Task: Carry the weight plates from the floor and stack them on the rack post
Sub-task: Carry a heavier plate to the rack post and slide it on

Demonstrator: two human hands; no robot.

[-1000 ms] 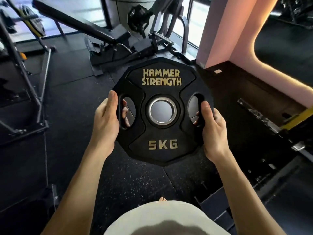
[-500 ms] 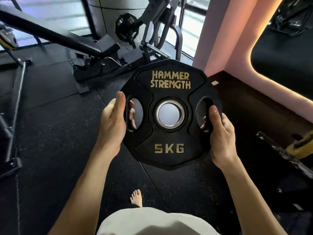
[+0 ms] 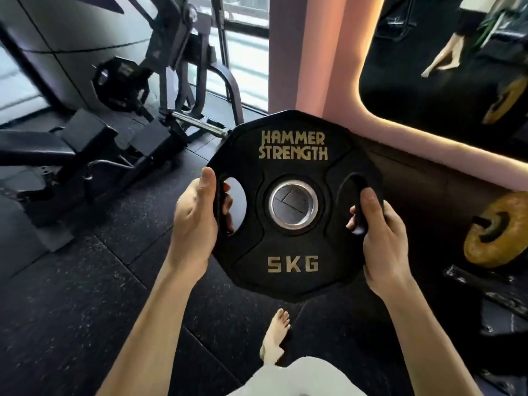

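Note:
A black 5 kg weight plate with gold lettering and a steel-ringed centre hole is held flat-on in front of me, above the floor. My left hand grips its left edge, fingers hooked through the left grip slot. My right hand grips the right edge through the right slot. A yellow weight plate sits on a horizontal post at the right edge. Another black plate hangs on a machine at the back left.
A black padded bench and lever machine fill the back left, with a chrome bar low behind the held plate. A pink wall and mirror stand at the right. My bare foot is on the black rubber floor.
The view has swung right and closer to the wall; the bench machine shifted left and the yellow plate on its post came into sight. Both hands keep the same grip on the plate.

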